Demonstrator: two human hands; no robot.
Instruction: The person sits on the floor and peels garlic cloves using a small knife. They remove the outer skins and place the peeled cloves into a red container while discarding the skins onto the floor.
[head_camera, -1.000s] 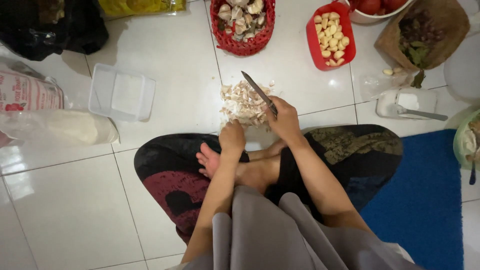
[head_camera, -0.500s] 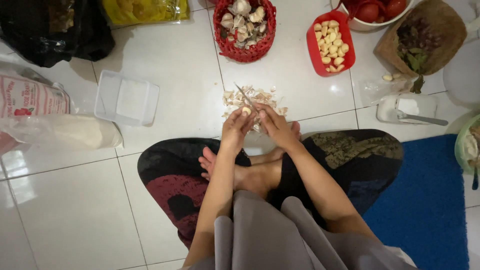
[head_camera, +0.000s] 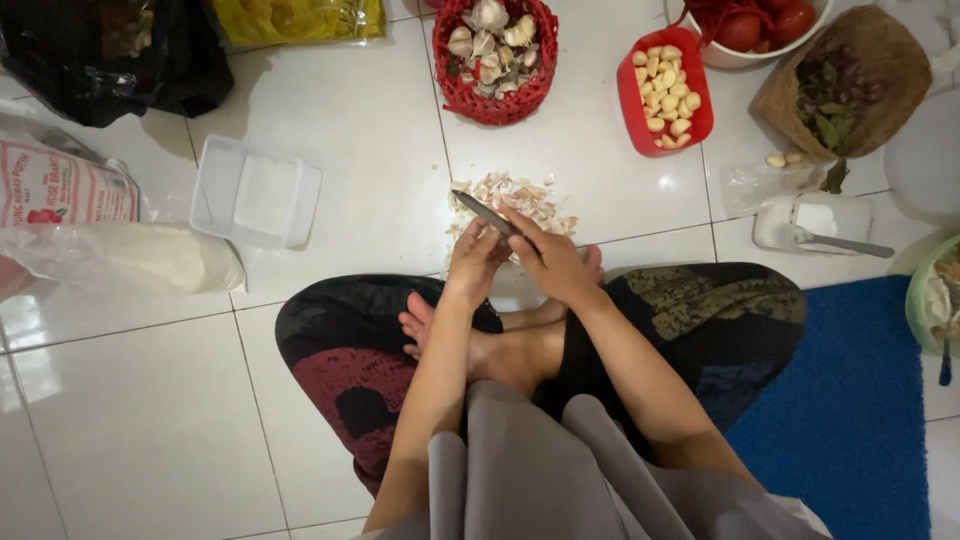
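Observation:
I sit cross-legged on a white tiled floor. My right hand (head_camera: 550, 262) grips a small knife (head_camera: 483, 213), its blade pointing up and left. My left hand (head_camera: 476, 262) is pressed close against the right, fingers curled on something small that I cannot make out, probably a garlic clove. Just beyond both hands lies a pile of papery garlic skins (head_camera: 515, 200). A red mesh basket (head_camera: 490, 95) with garlic bulbs stands farther out. A red tub (head_camera: 635, 100) to its right holds peeled cloves.
An empty clear plastic box (head_camera: 255, 192) lies at left, beside a bag of white powder (head_camera: 130, 258) and a black bag (head_camera: 110, 60). At right are a brown basket of herbs (head_camera: 850, 80), a bowl of tomatoes (head_camera: 750, 25), a white container with a spoon (head_camera: 815, 225) and a blue mat (head_camera: 850, 400).
The knife, raised over the skin pile a second ago, has come down and closer to me. My hands have drawn together in front of my crossed legs.

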